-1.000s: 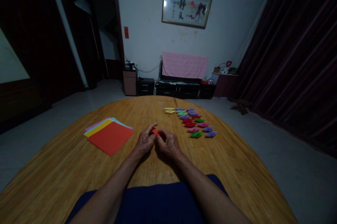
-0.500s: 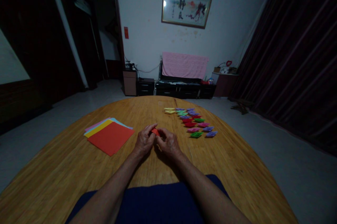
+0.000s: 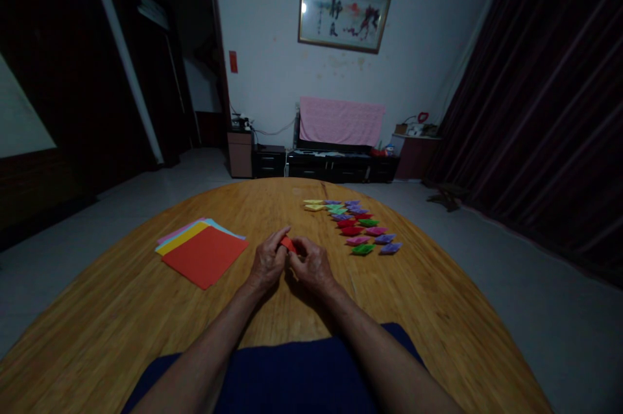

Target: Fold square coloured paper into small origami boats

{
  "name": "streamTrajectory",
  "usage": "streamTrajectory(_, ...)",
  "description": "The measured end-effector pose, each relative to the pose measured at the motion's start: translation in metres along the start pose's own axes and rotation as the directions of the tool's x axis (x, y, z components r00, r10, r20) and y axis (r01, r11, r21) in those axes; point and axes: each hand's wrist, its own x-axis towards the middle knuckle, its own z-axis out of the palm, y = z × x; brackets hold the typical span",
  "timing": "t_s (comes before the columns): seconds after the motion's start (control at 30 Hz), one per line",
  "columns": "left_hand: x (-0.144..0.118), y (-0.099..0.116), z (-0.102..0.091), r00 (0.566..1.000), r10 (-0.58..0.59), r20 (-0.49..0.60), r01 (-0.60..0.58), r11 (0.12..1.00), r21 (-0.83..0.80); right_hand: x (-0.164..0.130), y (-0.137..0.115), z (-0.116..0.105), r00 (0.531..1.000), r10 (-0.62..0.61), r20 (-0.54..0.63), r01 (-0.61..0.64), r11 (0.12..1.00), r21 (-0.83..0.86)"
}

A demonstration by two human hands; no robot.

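My left hand (image 3: 265, 262) and my right hand (image 3: 314, 266) meet over the middle of the round wooden table (image 3: 121, 329). Together they pinch a small folded piece of red paper (image 3: 288, 244), of which only a corner shows between the fingertips. A stack of coloured paper sheets (image 3: 202, 250), with a red sheet on top, lies flat to the left of my left hand. To the right and further back, several small folded paper shapes (image 3: 357, 226) in yellow, purple, red, pink and green lie in rows.
Past the table stand a low dark cabinet with a pink cloth (image 3: 341, 121) over it and a framed picture (image 3: 344, 13) on the wall. Dark curtains (image 3: 549, 109) hang at the right. A dark blue garment (image 3: 292, 375) covers my lap at the table's near edge.
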Motion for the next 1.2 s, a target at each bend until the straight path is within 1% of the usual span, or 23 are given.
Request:
streamTrajectory(0.07, 0.000, -0.003, 0.001, 1.000, 0.019, -0.013, -0.018, 0.999, 0.034, -0.001, -0.003, 0.000, 1.000, 0.002, -0.010, -0.002, 1.000, -0.005)
streamTrajectory(0.23, 0.000, -0.008, 0.005, 0.998, 0.045, -0.047, -0.040, 0.993, 0.114, 0.000, -0.008, 0.002, 0.997, 0.014, -0.081, -0.019, 0.997, -0.068)
streamTrajectory(0.43, 0.001, -0.009, 0.003, 0.998, 0.060, -0.029, -0.053, 0.979, 0.197, 0.001, -0.001, 0.003, 0.999, 0.021, -0.048, -0.025, 0.995, -0.095)
streamTrajectory(0.5, 0.002, -0.009, 0.001, 0.998, 0.055, -0.017, -0.050, 0.976, 0.214, 0.001, 0.002, 0.004, 0.997, 0.062, -0.037, -0.063, 0.997, -0.039)
streamTrajectory(0.57, 0.003, -0.010, 0.000, 0.999, 0.052, -0.014, -0.047, 0.973, 0.227, 0.003, 0.005, 0.005, 0.992, 0.124, -0.015, -0.122, 0.989, 0.089)
streamTrajectory(0.67, 0.003, -0.011, -0.001, 0.997, 0.074, -0.017, -0.068, 0.966, 0.250, 0.005, 0.012, 0.008, 0.973, 0.230, 0.016, -0.225, 0.931, 0.286)
streamTrajectory(0.73, 0.003, -0.011, -0.001, 0.994, 0.106, -0.014, -0.099, 0.959, 0.264, 0.007, 0.018, 0.009, 0.961, 0.274, 0.032, -0.268, 0.898, 0.349)
streamTrajectory(0.8, 0.003, -0.012, -0.002, 0.988, 0.157, 0.003, -0.152, 0.950, 0.273, 0.009, 0.022, 0.008, 0.961, 0.276, 0.028, -0.267, 0.896, 0.354)
streamTrajectory(0.87, 0.004, -0.013, -0.004, 0.973, 0.229, 0.034, -0.229, 0.931, 0.285, 0.010, 0.025, 0.006, 0.970, 0.245, 0.003, -0.234, 0.924, 0.302)
streamTrajectory(0.97, 0.005, -0.015, -0.009, 0.945, 0.311, 0.098, -0.326, 0.893, 0.310, 0.010, 0.025, -0.002, 0.989, 0.148, -0.017, -0.145, 0.982, 0.122)
streamTrajectory(1.03, 0.005, -0.017, -0.013, 0.936, 0.320, 0.146, -0.351, 0.879, 0.322, 0.009, 0.024, -0.007, 0.997, 0.069, -0.015, -0.070, 0.997, -0.025)
streamTrajectory(1.1, 0.005, -0.019, -0.017, 0.930, 0.310, 0.197, -0.361, 0.873, 0.328, 0.008, 0.023, -0.012, 1.000, 0.009, -0.003, -0.010, 0.989, -0.150)
streamTrajectory(1.2, 0.005, -0.022, -0.020, 0.922, 0.299, 0.245, -0.370, 0.868, 0.331, 0.006, 0.026, -0.017, 0.999, -0.031, 0.044, 0.042, 0.962, -0.271)
